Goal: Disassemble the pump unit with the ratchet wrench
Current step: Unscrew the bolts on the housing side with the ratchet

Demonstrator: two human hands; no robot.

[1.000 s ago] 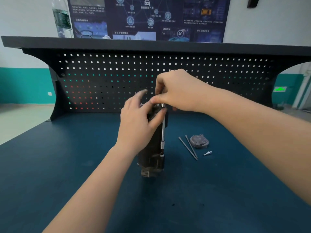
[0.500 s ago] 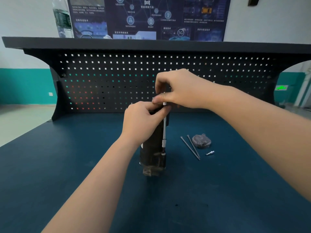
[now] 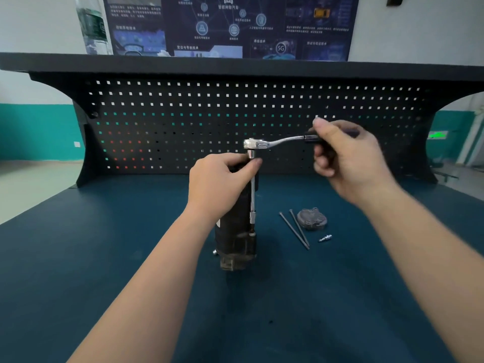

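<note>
Pump unit (image 3: 235,239) stands upright at frame centre on the blue bench top (image 3: 131,258), its dark body narrow end down. The left hand (image 3: 220,184) wraps around its top, fingers curled over the upper edge — presumably to stop the housing turning or tipping under torque. The ratchet wrench (image 3: 277,142) sits just above that hand: head at centre, chrome handle running out to the right, black grip held in the right hand (image 3: 348,163). The right hand is blurred; thumb and fingers appear closed around the grip, though exact finger placement cannot be told. From the wrench head a long extension bar (image 3: 253,189) drops straight down the right side of the pump to a socket low on the body, so the fastener being worked likely lies down by the base flange, out of direct reach. The horizontal handle gives a clear sweep above the housing. Lower right of centre, well apart from the pump, lie two long bolts (image 3: 296,229), a grey end cover (image 3: 311,218) and a small fitting (image 3: 325,237) — judged to be parts already removed, parked clear of the work. Disassembly looks partly done.
</note>
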